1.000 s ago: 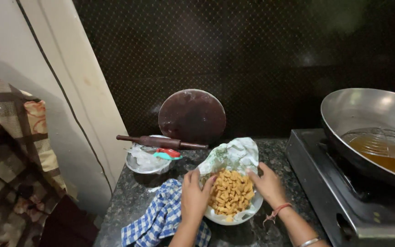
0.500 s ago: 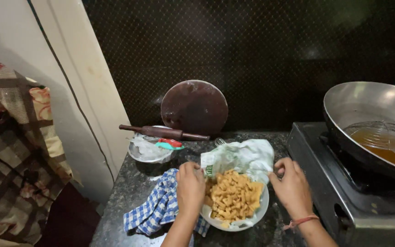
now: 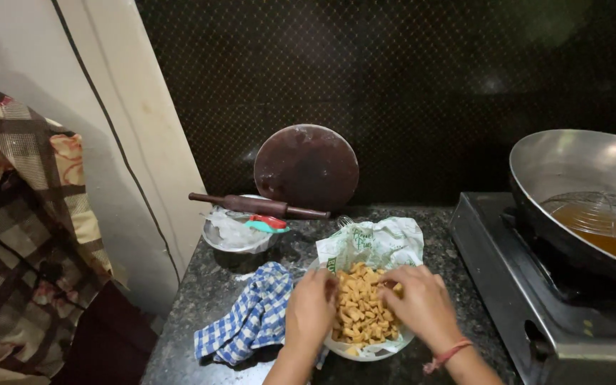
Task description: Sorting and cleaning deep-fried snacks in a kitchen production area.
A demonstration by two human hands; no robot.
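Both hands [image 3: 365, 310] cupped loosely over fried snack pieces [image 3: 362, 310] in paper-lined bowl [image 3: 365, 351], apparently gathering; next, careful scooping.

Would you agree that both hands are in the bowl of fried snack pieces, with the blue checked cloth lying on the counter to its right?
Not quite: the head view shows the blue checked cloth on the counter to the left of the bowl, beside the left hand. The rest holds: both hands, the right hand too, are in the fried snack pieces.
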